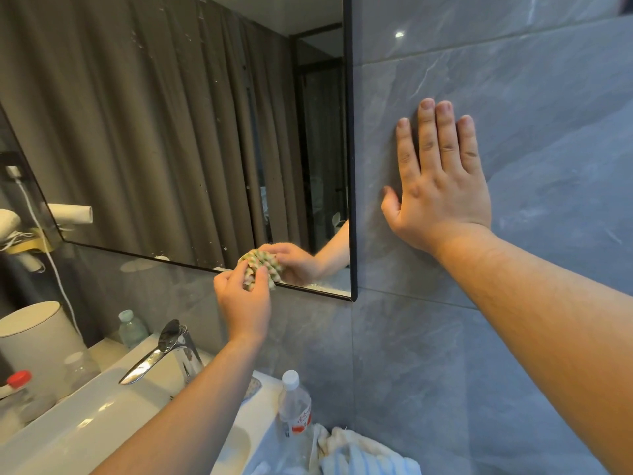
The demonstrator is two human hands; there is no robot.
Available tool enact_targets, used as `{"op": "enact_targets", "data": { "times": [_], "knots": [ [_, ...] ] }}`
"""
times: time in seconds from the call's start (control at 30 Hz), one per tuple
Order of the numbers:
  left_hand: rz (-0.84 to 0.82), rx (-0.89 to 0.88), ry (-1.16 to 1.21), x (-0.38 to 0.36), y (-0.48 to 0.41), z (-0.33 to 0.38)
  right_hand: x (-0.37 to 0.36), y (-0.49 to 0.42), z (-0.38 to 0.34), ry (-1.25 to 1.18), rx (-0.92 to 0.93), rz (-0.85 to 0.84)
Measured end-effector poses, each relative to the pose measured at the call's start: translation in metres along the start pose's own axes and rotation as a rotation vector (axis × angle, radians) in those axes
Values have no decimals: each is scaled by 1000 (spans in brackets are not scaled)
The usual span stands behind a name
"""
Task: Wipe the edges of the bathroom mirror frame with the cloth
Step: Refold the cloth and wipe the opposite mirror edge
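Green-and-white patterned fabric, the cloth [257, 273], is bunched in the left hand [244, 303], whose fingers and thumb pinch it from below and press it against the bottom edge of the mirror frame [318, 290], a thin black strip, a little way left of the lower right corner. The mirror [178, 132] reflects brown curtains, the gripping hand and the cloth. The right hand [436, 181] lies flat against the grey marble-look wall tile [531, 80] just to the right of the frame's vertical edge, fingers straight and close together, thumb spread toward the frame, holding nothing. Below the left forearm, a white sink [85, 413] carries a chrome faucet [161, 351] with its spout pointing left. A clear plastic bottle with a white cap [294, 406] stands at the sink's right end near the wall, and a crumpled white towel [359, 454] lies just right of it. A round white container [37, 337] stands at the far left beside a small bottle with a green cap [132, 329], and a red-capped bottle [17, 383] sits at the left border. A white hair dryer [10, 224] hangs on the left wall, with a white charging cable [51, 262] trailing down beside it.
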State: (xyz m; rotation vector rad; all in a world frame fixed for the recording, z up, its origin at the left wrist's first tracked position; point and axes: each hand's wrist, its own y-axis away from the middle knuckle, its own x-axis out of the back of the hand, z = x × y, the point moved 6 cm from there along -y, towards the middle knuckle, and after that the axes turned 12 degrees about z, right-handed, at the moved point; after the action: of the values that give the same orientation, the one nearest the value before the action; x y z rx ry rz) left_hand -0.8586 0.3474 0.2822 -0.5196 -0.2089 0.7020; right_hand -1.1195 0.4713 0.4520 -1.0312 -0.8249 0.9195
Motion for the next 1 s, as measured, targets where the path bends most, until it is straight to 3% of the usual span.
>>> {"op": "enact_targets", "data": {
  "times": [0.33, 0.4, 0.57, 0.63, 0.77, 1.0],
  "knots": [
    [-226, -526, -15, -4, 28, 20, 0, 0, 0, -13, -4, -7],
    [-214, -482, -11, -4, 13, 15, 0, 1, 0, -19, -5, -12],
    [53, 14, 16, 4, -34, -11, -1, 0, 0, -14, -2, -16],
    [106, 112, 47, 2, -37, -17, -1, 0, 0, -11, 0, -14],
    [119, 104, 87, -5, -21, -7, 0, 1, 0, -2, 6, -9],
    [-18, -130, 118, -19, 39, 13, -1, 1, -1, 7, 9, 1]
  ]
}}
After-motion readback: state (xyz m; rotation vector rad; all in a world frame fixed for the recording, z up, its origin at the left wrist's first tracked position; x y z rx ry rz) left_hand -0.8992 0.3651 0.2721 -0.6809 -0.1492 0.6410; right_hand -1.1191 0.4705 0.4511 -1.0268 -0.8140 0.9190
